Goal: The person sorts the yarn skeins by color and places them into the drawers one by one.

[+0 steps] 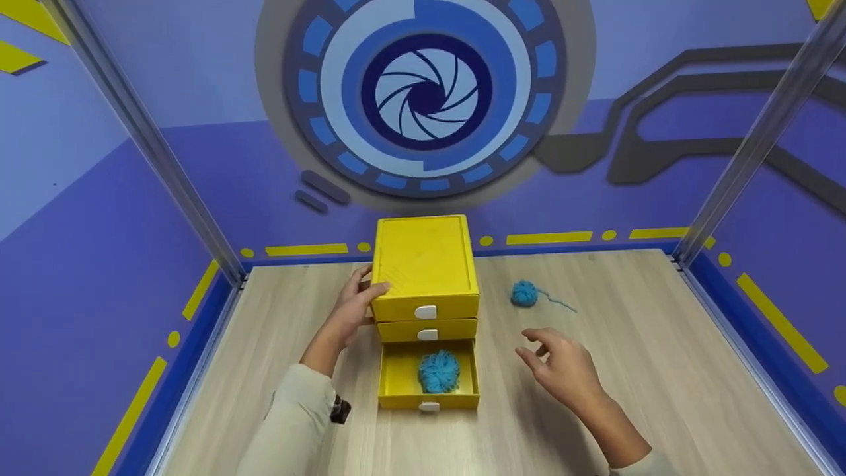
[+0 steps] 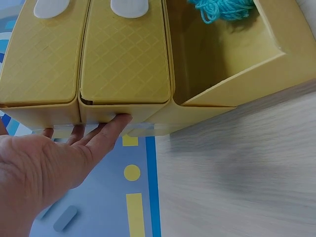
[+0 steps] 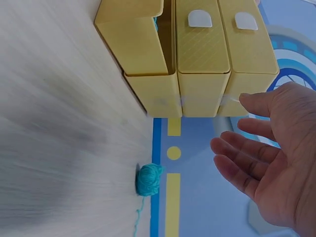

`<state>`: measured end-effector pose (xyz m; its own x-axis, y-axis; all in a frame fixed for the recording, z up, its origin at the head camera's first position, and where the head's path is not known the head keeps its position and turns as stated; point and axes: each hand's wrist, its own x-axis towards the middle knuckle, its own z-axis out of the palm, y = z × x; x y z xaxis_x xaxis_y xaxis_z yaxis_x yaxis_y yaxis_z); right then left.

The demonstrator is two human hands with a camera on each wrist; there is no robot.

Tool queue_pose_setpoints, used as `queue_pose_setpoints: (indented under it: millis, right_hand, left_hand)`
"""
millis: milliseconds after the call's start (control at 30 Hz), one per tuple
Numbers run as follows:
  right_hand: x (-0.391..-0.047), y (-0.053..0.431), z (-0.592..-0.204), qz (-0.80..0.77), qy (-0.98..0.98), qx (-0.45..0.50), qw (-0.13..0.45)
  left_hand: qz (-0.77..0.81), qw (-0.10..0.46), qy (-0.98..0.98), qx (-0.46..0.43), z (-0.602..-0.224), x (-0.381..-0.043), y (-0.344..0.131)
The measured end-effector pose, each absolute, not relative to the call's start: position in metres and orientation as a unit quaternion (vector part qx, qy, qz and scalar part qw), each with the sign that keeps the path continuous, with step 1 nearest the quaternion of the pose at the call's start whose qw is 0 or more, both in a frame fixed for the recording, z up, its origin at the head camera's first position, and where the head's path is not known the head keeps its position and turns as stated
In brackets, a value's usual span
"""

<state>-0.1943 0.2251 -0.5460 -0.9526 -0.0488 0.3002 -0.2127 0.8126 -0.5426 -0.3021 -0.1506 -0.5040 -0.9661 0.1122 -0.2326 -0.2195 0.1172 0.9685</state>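
Note:
A yellow three-drawer box [image 1: 426, 254] stands on the table with its bottom drawer [image 1: 396, 377] pulled out. Inside that drawer lies a ball of blue yarn [image 1: 439, 371]. My left hand [image 1: 349, 307] rests against the box's left side, its extended fingers [image 2: 106, 136] touching the wall in the left wrist view. To the right of the box, my right hand [image 1: 565, 367] hovers over the table with nothing in it, fingers loosely bent. A smaller blue yarn ball [image 1: 524, 293] sits beyond that hand, a loose strand trailing to its right.
The two upper drawers, closed, carry white tabs [image 1: 426, 312]. Behind the wooden table [image 1: 628, 311] rises a blue-purple printed wall [image 1: 211, 172]. Metal posts [image 1: 149, 142] stand at both back corners, and side panels enclose the left and right.

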Motion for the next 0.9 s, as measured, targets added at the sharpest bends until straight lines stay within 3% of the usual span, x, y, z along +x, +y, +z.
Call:
queue_pose_setpoints:
  millis: [533, 900]
  right_hand:
    - [-0.203, 0.233, -0.559, 0.321, -0.946, 0.020, 0.044]
    - [-0.225, 0.242, -0.578, 0.360, -0.931, 0.012, 0.060]
  left_hand:
    - [0.665, 0.128, 0.735, -0.044, -0.505, -0.303, -0.149]
    - [0.661, 0.122, 0.739, -0.037, -0.505, -0.302, -0.149]
